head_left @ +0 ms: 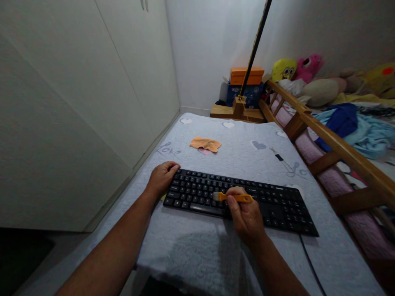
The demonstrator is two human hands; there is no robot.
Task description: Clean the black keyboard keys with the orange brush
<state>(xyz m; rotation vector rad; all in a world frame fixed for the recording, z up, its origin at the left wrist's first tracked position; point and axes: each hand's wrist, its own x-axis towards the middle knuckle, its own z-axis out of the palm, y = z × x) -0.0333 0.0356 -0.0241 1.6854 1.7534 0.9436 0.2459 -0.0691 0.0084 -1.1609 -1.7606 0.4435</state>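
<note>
A black keyboard (203, 191) lies at a slant on the pale blue heart-patterned cloth (188, 242). My left hand (162, 177) is closed round the keyboard's upper left corner, with the fingertips at its edge. In my right hand (245, 211) is a small brush (221, 196) with an orange handle, pinched between thumb and fingers. Its light bristles are at the keys near the middle of the board; whether they press on them I cannot tell. Under the left end, beside my left wrist, a bit of something yellow (163, 197) shows.
Beyond the keyboard lies an orange cloth (205, 144). A thin wire tool with a black grip (279, 157) lies at the right. The keyboard's cable (311, 263) runs toward me. A wooden rail (345, 131) borders the right side, a white cabinet (92, 102) the left.
</note>
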